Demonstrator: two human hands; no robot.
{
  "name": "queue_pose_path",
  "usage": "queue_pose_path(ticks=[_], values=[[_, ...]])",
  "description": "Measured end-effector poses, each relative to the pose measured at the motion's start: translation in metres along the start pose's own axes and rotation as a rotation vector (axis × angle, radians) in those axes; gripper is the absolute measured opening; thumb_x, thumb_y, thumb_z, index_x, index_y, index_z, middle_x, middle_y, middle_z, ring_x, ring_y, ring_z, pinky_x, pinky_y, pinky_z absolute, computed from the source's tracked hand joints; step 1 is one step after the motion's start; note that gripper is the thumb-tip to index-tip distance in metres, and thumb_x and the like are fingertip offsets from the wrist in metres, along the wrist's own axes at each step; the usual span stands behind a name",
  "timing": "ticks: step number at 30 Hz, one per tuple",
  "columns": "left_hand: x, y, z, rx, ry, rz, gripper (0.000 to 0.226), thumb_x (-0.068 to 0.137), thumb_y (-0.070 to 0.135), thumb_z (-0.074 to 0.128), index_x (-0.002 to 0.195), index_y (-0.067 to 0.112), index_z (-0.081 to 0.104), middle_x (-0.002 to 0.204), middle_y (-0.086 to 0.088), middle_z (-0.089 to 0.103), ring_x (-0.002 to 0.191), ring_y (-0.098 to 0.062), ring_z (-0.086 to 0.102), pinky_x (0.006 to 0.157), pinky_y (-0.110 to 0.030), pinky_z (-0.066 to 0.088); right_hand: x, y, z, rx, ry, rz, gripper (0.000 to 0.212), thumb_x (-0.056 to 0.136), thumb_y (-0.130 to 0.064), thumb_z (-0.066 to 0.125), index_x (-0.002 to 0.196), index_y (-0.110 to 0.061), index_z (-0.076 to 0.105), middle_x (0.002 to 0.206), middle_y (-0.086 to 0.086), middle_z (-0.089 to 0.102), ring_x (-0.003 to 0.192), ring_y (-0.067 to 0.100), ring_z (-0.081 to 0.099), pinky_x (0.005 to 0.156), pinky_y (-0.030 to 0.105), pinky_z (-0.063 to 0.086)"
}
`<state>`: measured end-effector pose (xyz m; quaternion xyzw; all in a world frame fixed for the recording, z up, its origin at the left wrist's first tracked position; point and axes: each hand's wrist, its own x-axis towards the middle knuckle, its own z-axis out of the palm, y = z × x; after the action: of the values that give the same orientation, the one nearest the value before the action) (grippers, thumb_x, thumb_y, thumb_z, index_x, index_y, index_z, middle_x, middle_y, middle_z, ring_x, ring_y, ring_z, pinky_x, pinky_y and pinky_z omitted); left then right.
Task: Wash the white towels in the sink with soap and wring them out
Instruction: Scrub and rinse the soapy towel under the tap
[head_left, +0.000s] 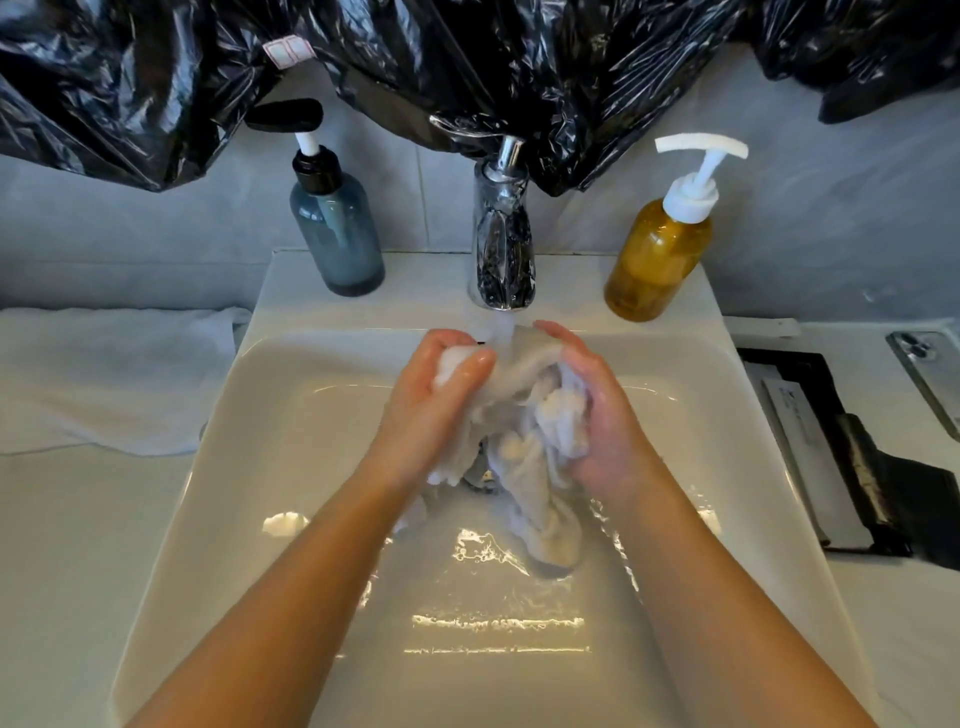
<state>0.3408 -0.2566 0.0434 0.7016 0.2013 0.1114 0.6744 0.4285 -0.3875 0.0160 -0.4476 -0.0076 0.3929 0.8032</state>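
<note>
White wet towel (519, 431) is bunched between our two hands, above the white ceramic sink (291, 415) and right under the water running from the chrome faucet (503, 244). Our left hand (441, 395) clenches one wad of the cloth, fingers curled round it. Our right hand (597, 415) grips the other side, and a twisted tail hangs down toward the wet basin floor. On the sink's back ledge, a blue-grey pump bottle (337, 234) stands left of the faucet and an amber pump bottle (657, 260) stands right of it. A second white towel (104, 374) lies on the counter beside the sink's left edge. Crinkled black plastic sheeting (467, 52) hangs above.
</note>
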Motion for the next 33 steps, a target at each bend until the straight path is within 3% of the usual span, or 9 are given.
queue_pose_path(ticks=[2,4,9,10,15,19,26,30,33], values=[[0.003,-0.002,0.026,0.174,0.192,0.018,0.027,0.087,0.053,0.059,0.092,0.026,0.059,0.079,0.009,0.065,0.070,-0.003,0.060,0.062,-0.018,0.045,0.005,0.009,0.021,-0.055,0.209,0.015,0.047,0.088,-0.054,0.064,0.112,-0.015,0.069,0.104,0.010,0.072,0.095,0.022,0.070,0.082,0.037,0.055],[0.016,-0.003,0.040,0.334,0.331,-0.019,0.025,0.093,0.045,0.056,0.079,0.024,0.055,0.070,0.008,0.058,0.066,-0.006,0.055,0.056,-0.010,0.038,0.014,0.017,0.034,-0.176,0.304,-0.120,0.029,0.099,-0.040,0.055,0.095,-0.014,0.067,0.082,-0.005,0.073,0.079,0.010,0.070,0.073,0.028,0.054],[0.044,-0.001,0.015,0.210,0.382,-0.138,0.041,0.095,0.049,0.052,0.074,0.014,0.055,0.072,-0.005,0.063,0.066,-0.016,0.055,0.070,-0.030,0.048,-0.003,0.012,0.030,-0.689,0.186,-0.232,0.013,0.102,-0.023,0.052,0.089,-0.019,0.055,0.071,-0.011,0.060,0.057,-0.009,0.056,0.055,0.007,0.041],[0.042,0.007,0.008,0.129,0.360,-0.115,0.042,0.094,0.051,0.053,0.074,0.014,0.056,0.074,-0.007,0.066,0.068,-0.018,0.056,0.071,-0.034,0.049,-0.011,0.007,0.027,-0.729,0.122,-0.193,0.006,0.101,-0.028,0.053,0.098,-0.023,0.054,0.077,-0.013,0.062,0.061,-0.010,0.059,0.056,0.007,0.043],[0.017,0.060,-0.019,0.109,0.231,-0.001,0.042,0.093,0.033,0.064,0.057,0.021,0.045,0.047,0.013,0.044,0.048,-0.007,0.043,0.052,-0.022,0.038,-0.024,-0.009,0.018,-1.318,-0.085,-0.065,0.063,0.076,-0.046,0.081,0.120,-0.034,0.038,0.100,-0.006,0.066,0.090,0.017,0.065,0.078,0.036,0.055],[-0.004,0.090,-0.030,0.062,0.245,-0.046,0.040,0.092,0.031,0.065,0.062,0.017,0.044,0.054,0.004,0.043,0.049,-0.009,0.043,0.048,-0.018,0.038,-0.031,-0.020,0.031,-1.620,-0.103,0.032,0.069,0.080,-0.047,0.076,0.133,-0.023,0.039,0.106,-0.003,0.057,0.097,0.024,0.053,0.094,0.043,0.043],[-0.029,0.124,-0.040,0.060,0.188,-0.106,0.037,0.084,0.046,0.069,0.079,0.014,0.051,0.078,-0.007,0.044,0.071,-0.020,0.043,0.068,-0.035,0.036,-0.047,-0.028,0.023,-1.549,0.148,-0.120,0.059,0.082,-0.023,0.073,0.135,-0.031,0.048,0.115,-0.008,0.061,0.105,0.022,0.059,0.093,0.038,0.046],[-0.029,0.149,-0.048,0.100,0.134,-0.166,0.027,0.091,0.037,0.066,0.089,0.012,0.056,0.081,-0.012,0.053,0.076,-0.021,0.053,0.071,-0.033,0.044,-0.061,-0.044,-0.002,-1.072,0.466,-0.394,0.012,0.091,-0.010,0.065,0.095,-0.021,0.066,0.082,-0.006,0.064,0.084,0.020,0.062,0.080,0.034,0.052],[-0.030,0.149,-0.042,0.138,0.076,-0.205,0.025,0.093,0.033,0.065,0.081,0.013,0.054,0.073,-0.009,0.055,0.068,-0.020,0.054,0.061,-0.027,0.046,-0.064,-0.038,-0.009,-1.077,0.319,-0.375,0.017,0.087,-0.007,0.069,0.094,-0.022,0.065,0.084,-0.003,0.063,0.080,0.015,0.059,0.077,0.029,0.047]])
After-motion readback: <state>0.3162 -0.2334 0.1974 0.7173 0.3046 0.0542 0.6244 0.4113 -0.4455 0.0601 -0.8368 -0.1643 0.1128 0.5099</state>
